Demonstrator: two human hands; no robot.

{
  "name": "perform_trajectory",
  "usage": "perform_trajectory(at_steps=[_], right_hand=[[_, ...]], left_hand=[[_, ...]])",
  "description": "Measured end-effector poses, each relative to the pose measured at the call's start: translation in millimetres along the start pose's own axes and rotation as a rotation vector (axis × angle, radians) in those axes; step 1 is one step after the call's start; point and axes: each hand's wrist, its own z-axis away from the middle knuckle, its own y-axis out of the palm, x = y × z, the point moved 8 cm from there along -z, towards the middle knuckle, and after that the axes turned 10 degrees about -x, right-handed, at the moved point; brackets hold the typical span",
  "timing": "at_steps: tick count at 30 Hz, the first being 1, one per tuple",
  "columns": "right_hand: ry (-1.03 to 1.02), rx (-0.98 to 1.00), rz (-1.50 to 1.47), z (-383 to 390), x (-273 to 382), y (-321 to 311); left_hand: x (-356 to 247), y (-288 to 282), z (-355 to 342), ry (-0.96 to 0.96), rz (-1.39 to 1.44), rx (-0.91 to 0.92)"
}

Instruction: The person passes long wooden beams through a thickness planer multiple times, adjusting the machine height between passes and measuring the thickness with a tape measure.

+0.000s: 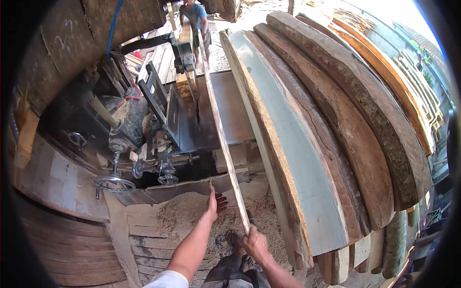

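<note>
My right hand (257, 244) is closed around the near end of a long, thin wooden strip (222, 132). The strip slants away from me over the metal saw table (233, 103), its far end up beside the band saw's blade guide (184, 55). Left of the strip, my left hand (216, 203) is stretched out with its fingers apart, holding nothing, above the sawdust. A squared timber (183, 86) lies on the table against the saw, its length running toward a person (196, 18) in a blue shirt on the far side.
Thick, bark-edged slabs (307, 158) stack up close on my right. Left of the table are a black fence (161, 103) and a handwheel (114, 184). Sawdust (187, 213) covers the floor by my feet. Wooden boards (72, 249) lie at the lower left.
</note>
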Motion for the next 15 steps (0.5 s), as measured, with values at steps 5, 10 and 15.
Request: perform_trajectory(at_steps=[5, 10, 15], right_hand=[[0.543, 0.188, 0.126, 251, -110, -59], [0.655, 0.091, 0.106, 342, -140, -87], [0.739, 0.003, 0.164, 450, -204, -144]], left_hand=[[30, 81, -21, -0.029, 0.170, 0.084], [161, 114, 70, -0.200, 0.293, 0.310], [108, 163, 244, 0.102, 0.120, 0.212]])
